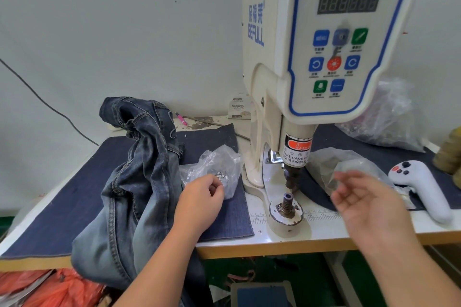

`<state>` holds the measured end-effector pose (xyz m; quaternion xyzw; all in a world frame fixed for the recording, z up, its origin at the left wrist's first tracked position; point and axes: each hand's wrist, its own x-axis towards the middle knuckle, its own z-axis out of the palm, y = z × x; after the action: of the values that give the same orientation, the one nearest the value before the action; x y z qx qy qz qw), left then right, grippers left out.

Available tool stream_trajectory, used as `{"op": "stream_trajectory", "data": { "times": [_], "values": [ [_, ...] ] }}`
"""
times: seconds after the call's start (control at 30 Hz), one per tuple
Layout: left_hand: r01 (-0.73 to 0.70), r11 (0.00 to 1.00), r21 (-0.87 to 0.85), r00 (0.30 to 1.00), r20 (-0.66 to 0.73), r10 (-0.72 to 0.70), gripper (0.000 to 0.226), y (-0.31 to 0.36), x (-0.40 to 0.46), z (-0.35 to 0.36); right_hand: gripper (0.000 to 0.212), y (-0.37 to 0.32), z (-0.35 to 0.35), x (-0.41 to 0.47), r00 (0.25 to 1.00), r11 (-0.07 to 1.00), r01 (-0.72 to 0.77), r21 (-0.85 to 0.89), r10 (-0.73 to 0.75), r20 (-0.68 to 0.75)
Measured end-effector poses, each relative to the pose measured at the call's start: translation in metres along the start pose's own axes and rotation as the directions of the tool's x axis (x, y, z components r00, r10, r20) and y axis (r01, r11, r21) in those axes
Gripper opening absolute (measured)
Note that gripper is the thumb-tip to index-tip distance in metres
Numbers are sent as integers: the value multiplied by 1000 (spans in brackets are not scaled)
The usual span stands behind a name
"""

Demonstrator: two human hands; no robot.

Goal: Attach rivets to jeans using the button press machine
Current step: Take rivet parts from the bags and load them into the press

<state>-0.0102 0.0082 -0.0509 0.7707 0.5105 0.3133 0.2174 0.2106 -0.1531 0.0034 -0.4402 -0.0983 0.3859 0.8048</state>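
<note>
A cream button press machine [324, 32] stands on the table, its upper punch [291, 177] raised above the lower die [287, 203]. Faded blue jeans [139, 169] lie crumpled to the left and hang over the table's front edge. Beside them a clear plastic bag [214, 164] holds small silver rivets [220, 177]. My left hand [202, 197] reaches into the bag's mouth, its curled fingertips pinching at the rivets. Right of the die my right hand [369, 202] hovers blurred with loosely curled fingers and holds nothing. Behind it lies a second clear bag [331, 162].
A dark blue cloth [212, 139] covers the table to the left of the machine. A white handheld controller [419, 182] lies at the right, and a large crumpled plastic bag [389, 117] sits behind it. A pink pen [181, 118] and a small box [239, 107] are near the wall. Orange bags [50, 286] sit under the table.
</note>
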Motion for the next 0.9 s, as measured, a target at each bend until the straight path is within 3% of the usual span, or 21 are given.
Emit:
{"op": "stream_trajectory", "data": {
  "times": [0.2, 0.77, 0.9],
  "values": [
    [2, 1000, -2, 1000, 1, -2, 15, -1, 0, 0, 14, -16, -27, 42, 990, 999, 43, -26, -46, -135],
    [-1, 1000, -6, 1000, 0, 1, 15, 1, -1, 0, 23, -6, -56, 52, 981, 983, 125, -132, -143, -131],
    [5, 1000, -9, 1000, 4, -5, 15, 1, -1, -1, 26, -6, -54, 47, 969, 950, 180, -255, -216, -120]
  ]
}}
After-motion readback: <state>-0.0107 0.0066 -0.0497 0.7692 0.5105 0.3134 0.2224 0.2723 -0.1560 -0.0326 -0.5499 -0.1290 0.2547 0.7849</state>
